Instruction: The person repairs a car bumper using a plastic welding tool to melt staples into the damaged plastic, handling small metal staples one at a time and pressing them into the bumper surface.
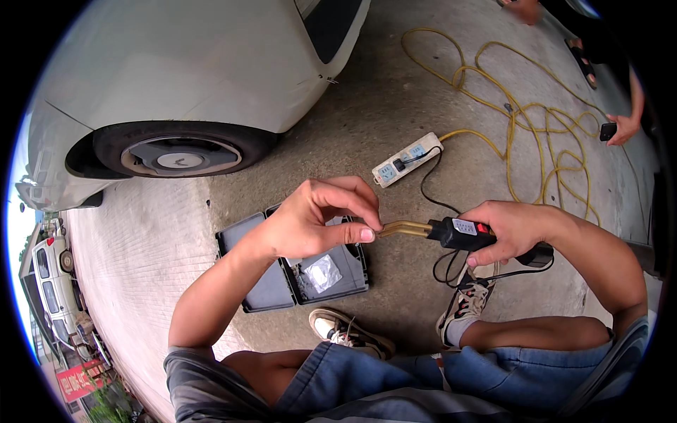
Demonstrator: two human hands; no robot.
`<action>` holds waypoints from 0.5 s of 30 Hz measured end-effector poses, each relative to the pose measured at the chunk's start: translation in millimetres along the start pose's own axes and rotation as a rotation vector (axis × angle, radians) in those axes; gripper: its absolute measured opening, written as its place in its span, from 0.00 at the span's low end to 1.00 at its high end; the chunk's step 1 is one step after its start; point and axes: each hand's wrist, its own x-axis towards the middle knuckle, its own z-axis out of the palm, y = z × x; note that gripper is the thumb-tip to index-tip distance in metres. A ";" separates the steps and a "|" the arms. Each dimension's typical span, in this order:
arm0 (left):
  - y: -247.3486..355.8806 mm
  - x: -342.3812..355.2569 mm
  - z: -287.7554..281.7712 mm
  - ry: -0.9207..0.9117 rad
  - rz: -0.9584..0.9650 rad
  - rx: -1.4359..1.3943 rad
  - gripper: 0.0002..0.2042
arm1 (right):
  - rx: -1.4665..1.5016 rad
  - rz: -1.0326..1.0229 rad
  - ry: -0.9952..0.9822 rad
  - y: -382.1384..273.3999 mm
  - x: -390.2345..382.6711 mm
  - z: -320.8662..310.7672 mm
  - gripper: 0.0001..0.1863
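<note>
My right hand (518, 233) is wrapped round the black handle of a hot stapler (462, 233), which has a red switch and a pale label on its side. Two brass-coloured prongs (407, 228) stick out of the tool toward the left. Thumb and fingers of my left hand (321, 218) are pinched together right at the prong tips. Whatever sits between those fingertips is too small or hidden to make out. Beneath my left hand, an open black plastic case (271, 289) lies on the ground with a clear plastic bag (322, 273) inside it.
A white power strip (407, 159) has a black plug in it and a yellow cable (509, 134) looping across the concrete. A pale car with a wheel (180, 156) stands at upper left. Another person's hand (622, 130) holds a dark phone at right. My shoes (345, 330) flank the work.
</note>
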 end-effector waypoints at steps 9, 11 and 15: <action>-13.8 -2.2 4.5 0.050 -0.103 -0.185 0.10 | 0.085 0.057 -0.070 -5.7 0.6 -1.1 0.20; -26.8 -3.8 4.5 0.053 -0.100 -0.210 0.10 | 0.087 0.074 -0.079 -5.5 0.4 -1.4 0.20; -64.0 5.3 7.6 0.443 0.102 -0.028 0.18 | 0.302 -0.020 -0.022 -2.4 10.1 5.4 0.18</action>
